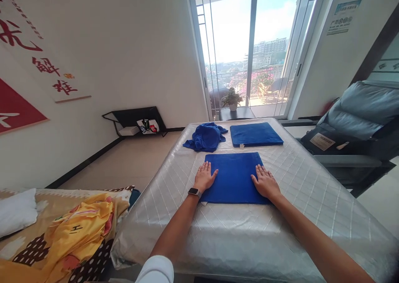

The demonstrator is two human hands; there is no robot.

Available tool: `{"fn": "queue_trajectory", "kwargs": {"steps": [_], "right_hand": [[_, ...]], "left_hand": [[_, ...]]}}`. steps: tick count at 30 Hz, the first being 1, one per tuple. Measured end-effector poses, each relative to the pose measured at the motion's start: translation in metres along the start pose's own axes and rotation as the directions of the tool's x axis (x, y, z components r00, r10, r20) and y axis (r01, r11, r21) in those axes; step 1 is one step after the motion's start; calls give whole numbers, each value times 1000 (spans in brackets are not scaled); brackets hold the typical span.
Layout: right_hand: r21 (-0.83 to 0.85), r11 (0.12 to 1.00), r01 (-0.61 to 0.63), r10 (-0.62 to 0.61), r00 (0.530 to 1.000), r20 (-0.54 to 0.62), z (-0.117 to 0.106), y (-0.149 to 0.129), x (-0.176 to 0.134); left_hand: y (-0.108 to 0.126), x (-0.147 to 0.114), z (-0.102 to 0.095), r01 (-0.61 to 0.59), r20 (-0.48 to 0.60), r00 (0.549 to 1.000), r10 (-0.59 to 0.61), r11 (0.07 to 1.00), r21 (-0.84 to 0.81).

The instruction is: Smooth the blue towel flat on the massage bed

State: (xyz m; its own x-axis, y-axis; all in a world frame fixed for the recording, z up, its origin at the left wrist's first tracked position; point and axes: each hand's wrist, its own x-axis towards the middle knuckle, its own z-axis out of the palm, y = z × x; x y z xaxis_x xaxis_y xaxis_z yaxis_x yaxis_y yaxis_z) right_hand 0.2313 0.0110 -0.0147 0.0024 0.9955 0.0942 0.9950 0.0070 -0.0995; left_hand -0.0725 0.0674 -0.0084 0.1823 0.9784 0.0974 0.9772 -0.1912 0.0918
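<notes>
A blue towel (pixel 235 179), folded into a flat rectangle, lies on the silver quilted mattress (pixel 168 200) in front of me. My left hand (pixel 205 177) rests flat on its left edge, fingers stretched forward; a watch is on that wrist. On the opposite edge, my right hand (pixel 264 180) lies flat too, fingers spread a little. Beyond it sits a second folded blue towel (pixel 257 134), with a small white tag at its near edge. A crumpled blue towel (pixel 207 137) is heaped to the left of that one.
A grey padded armchair (pixel 346 160) stands along the right side. At the lower left, a lower bed holds yellow clothing (pixel 82 222) and a white pillow (pixel 17 212). Past the mattress, a potted plant (pixel 232 99) stands on a dark seat before a glass door.
</notes>
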Motion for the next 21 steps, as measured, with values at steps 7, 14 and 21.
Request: {"fn": "queue_trajectory", "kwargs": {"steps": [7, 14, 21], "right_hand": [[22, 1000, -10, 10, 1000, 7, 0, -1, 2], [-36, 998, 43, -43, 999, 9, 3, 4, -2], [23, 1000, 5, -5, 1000, 2, 1, 1, 1]], "left_hand": [[95, 0, -10, -277, -28, 961, 276, 959, -60], [186, 6, 11, -438, -2, 897, 441, 891, -120], [91, -14, 4, -311, 23, 950, 313, 949, -60]]}}
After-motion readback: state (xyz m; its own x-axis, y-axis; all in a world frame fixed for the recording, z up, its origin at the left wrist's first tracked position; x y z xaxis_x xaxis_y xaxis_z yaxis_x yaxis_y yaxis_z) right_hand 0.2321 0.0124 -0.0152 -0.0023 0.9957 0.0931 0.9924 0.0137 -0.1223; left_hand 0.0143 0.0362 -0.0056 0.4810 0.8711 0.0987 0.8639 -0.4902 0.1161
